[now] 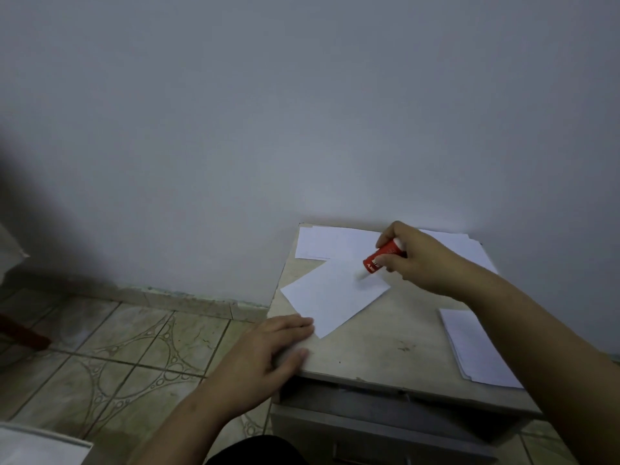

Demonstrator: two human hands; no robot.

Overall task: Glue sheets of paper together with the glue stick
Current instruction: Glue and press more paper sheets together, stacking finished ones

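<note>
A white sheet of paper (332, 293) lies turned at an angle on the small beige cabinet top (385, 340). My right hand (422, 260) grips a red glue stick (380, 258) and holds it slanted, its blurred white tip touching the sheet's right part. My left hand (268, 350) lies flat with straight fingers at the cabinet's left front corner, its fingertips pressing the sheet's near corner.
More white sheets (335, 243) lie at the back of the cabinet top against the wall, and a stack of paper (473, 347) sits at the right front edge. A drawer front (385, 427) is below. Tiled floor (134, 344) spreads to the left.
</note>
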